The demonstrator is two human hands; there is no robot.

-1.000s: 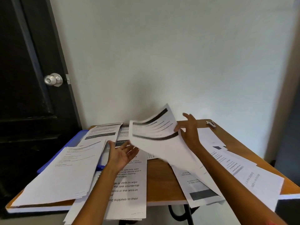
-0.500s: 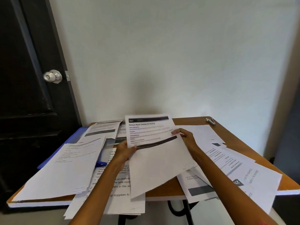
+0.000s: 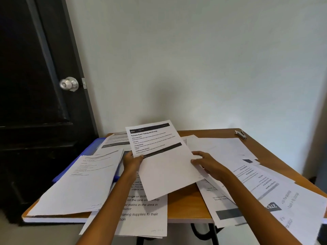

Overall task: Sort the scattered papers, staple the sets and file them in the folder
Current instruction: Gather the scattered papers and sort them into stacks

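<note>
I hold a printed sheet (image 3: 162, 160) with a black header bar and the title "Perfume Scent Testing and Sorting" above the middle of the wooden table (image 3: 185, 202). My left hand (image 3: 131, 160) grips its left edge, and my right hand (image 3: 206, 161) pinches its right edge. A stack of papers (image 3: 77, 184) lies at the left on a blue folder (image 3: 92, 149). More sheets (image 3: 265, 183) are scattered across the right side. A large-print sheet (image 3: 143, 211) hangs over the front edge. A small metal stapler (image 3: 241, 134) rests at the back right corner.
A dark door with a round silver knob (image 3: 69, 84) stands at the left. A white wall rises right behind the table. Some papers overhang the table's front and right edges. Black metal table legs (image 3: 210, 232) show below.
The sheet swung from my right hand alone, curled in the air, to being held flat and upright. My left hand closed on its left edge, and the view has come closer.
</note>
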